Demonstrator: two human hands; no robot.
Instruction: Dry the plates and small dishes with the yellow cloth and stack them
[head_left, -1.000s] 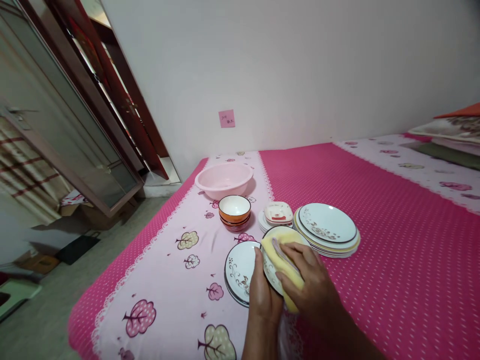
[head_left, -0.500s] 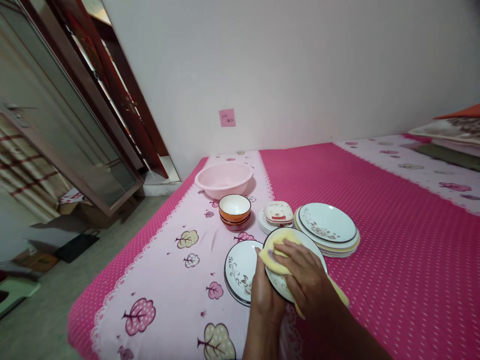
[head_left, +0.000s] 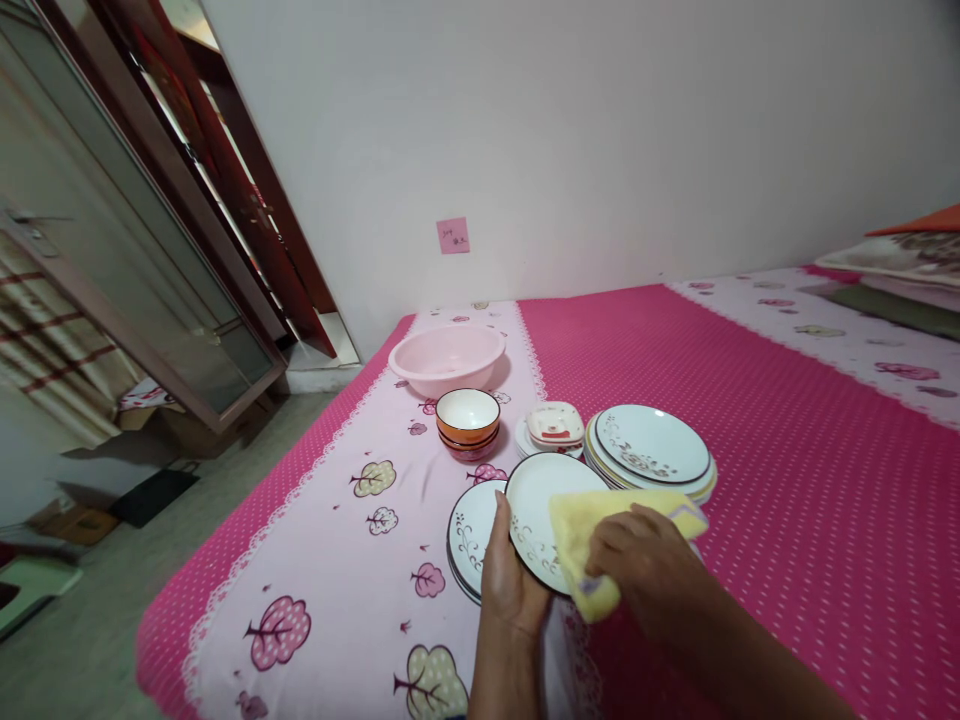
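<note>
A white plate [head_left: 538, 510] with a dark rim and a floral pattern is tilted up in my left hand [head_left: 512, 585], the thumb over its near left edge and the palm beneath. My right hand [head_left: 641, 560] grips a yellow cloth [head_left: 577, 530] that lies over the plate's right side. Partly behind my left hand, a small stack of matching plates [head_left: 466, 535] rests on the bedspread. Beyond the held plate on the right stands a taller stack of plates [head_left: 651, 445], its lower edge partly covered by the cloth.
Stacked orange bowls [head_left: 469, 425] stand left of a square white dish [head_left: 555, 424] set on small plates. A pink basin [head_left: 448, 358] sits farther back near the wall. The pink bedspread [head_left: 285, 510] drops off at the left; folded bedding [head_left: 900, 280] lies at the far right.
My right hand has moved right and slightly down across the plate with the cloth, uncovering the plate's centre. My left hand and the plate have shifted a little left.
</note>
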